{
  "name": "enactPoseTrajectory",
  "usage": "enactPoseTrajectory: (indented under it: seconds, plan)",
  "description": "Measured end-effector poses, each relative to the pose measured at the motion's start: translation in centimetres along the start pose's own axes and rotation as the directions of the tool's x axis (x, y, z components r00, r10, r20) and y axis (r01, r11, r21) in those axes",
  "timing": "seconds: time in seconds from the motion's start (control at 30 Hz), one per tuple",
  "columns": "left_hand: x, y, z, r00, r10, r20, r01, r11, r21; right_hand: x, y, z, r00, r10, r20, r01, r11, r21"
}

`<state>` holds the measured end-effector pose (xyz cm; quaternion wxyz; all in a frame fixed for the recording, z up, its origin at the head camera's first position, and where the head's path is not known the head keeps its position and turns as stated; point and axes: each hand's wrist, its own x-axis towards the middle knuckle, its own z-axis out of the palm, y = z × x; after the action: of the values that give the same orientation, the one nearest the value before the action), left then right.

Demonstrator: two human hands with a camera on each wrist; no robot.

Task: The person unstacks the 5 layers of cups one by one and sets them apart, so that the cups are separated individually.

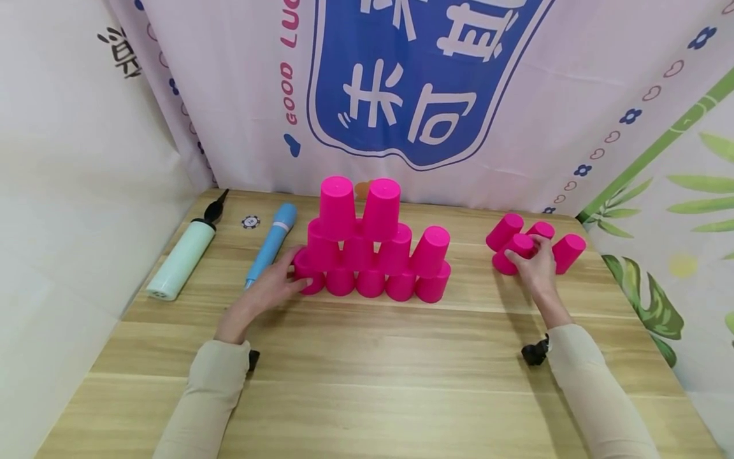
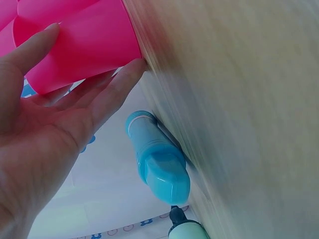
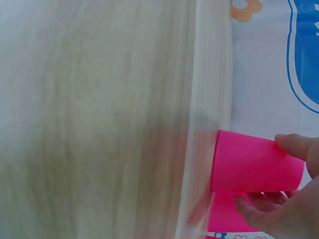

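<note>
Upside-down pink cups form a stacked wall of three tiers (image 1: 369, 284) at mid-table, two of them on top. My left hand (image 1: 275, 280) holds the leftmost bottom cup (image 1: 309, 280) between thumb and fingers; in the left wrist view the thumb lies on that cup (image 2: 94, 45) and the fingers reach along its other side. Off to the right, my right hand (image 1: 538, 264) grips a pink cup (image 1: 512, 255) by its upper part, thumb on the near side. Other pink cups (image 1: 569, 254) stand close around it. In the right wrist view the gripped cup (image 3: 254, 164) partly hides another.
Left of the wall lie a blue pump-like tube (image 1: 272, 242), a mint-green hand pump (image 1: 183, 258) with a black nozzle, and a round chip (image 1: 250, 222). A printed cloth (image 1: 246, 127) hangs behind the wooden table (image 1: 367, 382).
</note>
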<state>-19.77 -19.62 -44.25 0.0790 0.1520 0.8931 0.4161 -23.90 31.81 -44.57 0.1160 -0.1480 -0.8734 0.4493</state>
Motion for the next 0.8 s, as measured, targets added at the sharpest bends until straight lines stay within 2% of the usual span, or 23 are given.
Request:
enactPoseTrajectory:
  seconds: [0.17, 0.33, 0.4, 0.5, 0.63, 0.73, 0.8]
  plan:
    - [0.1, 0.0, 0.1, 1.0, 0.012, 0.01, -0.012, 1.0, -0.007, -0.8, -1.1, -0.2, 0.993, -0.067, -0.093, 0.069, 0.997, 0.022]
    - [0.1, -0.1, 0.1, 1.0, -0.005, 0.007, 0.005, 1.0, -0.013, -2.2, -5.3, 0.0, 0.962, -0.235, -0.139, 0.245, 0.967, 0.063]
    - [0.2, -0.2, 0.1, 1.0, -0.003, 0.006, 0.003, 1.0, -0.012, -3.1, -7.8, 0.4, 0.933, -0.328, -0.147, 0.345, 0.932, 0.115]
    - [0.3, -0.3, 0.1, 1.0, -0.002, 0.001, 0.002, 1.0, -0.014, -4.6, -11.8, 1.2, 0.878, -0.458, -0.141, 0.479, 0.851, 0.215]
    - [0.3, -0.3, 0.1, 1.0, -0.001, 0.002, 0.001, 1.0, -0.011, -6.7, -16.9, 2.5, 0.808, -0.581, -0.097, 0.574, 0.74, 0.35]
    - [0.3, -0.1, 0.1, 1.0, -0.006, 0.001, 0.006, 1.0, -0.003, -8.0, -19.7, 3.6, 0.773, -0.634, -0.019, 0.586, 0.702, 0.406]
    - [0.3, -0.1, 0.1, 1.0, 0.002, 0.002, -0.002, 1.0, 0.002, -8.7, -21.1, 4.5, 0.757, -0.651, 0.061, 0.576, 0.708, 0.409]
